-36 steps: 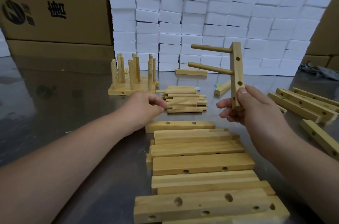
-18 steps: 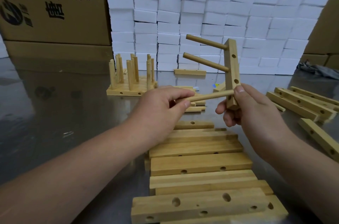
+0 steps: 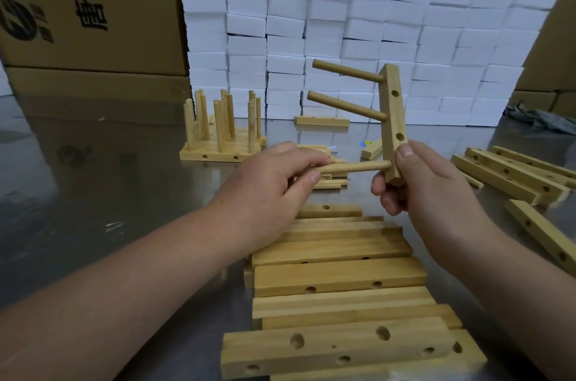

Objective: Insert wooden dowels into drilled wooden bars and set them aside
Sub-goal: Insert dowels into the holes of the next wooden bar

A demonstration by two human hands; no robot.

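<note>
My right hand [image 3: 427, 187] grips the lower end of a drilled wooden bar [image 3: 393, 112] held upright above the table. Two dowels [image 3: 346, 71] stick out of the bar to the left. My left hand [image 3: 268, 190] pinches a third dowel [image 3: 355, 167], whose right tip meets the bar's lowest hole. Behind my left hand lies a small pile of loose dowels [image 3: 330, 181], mostly hidden. Finished bars with upright dowels [image 3: 223, 131] stand at the back left.
A stack of drilled bars [image 3: 336, 277] lies in front of me on the steel table [image 3: 93, 193]. More bars [image 3: 514, 171] lie at the right. A wall of white foam blocks [image 3: 358, 37] and cardboard boxes [image 3: 87, 6] close the back.
My left hand picked a dowel from the pile, carried it right to the bar, and its tip now sits at the lowest hole. The bar tilted slightly.
</note>
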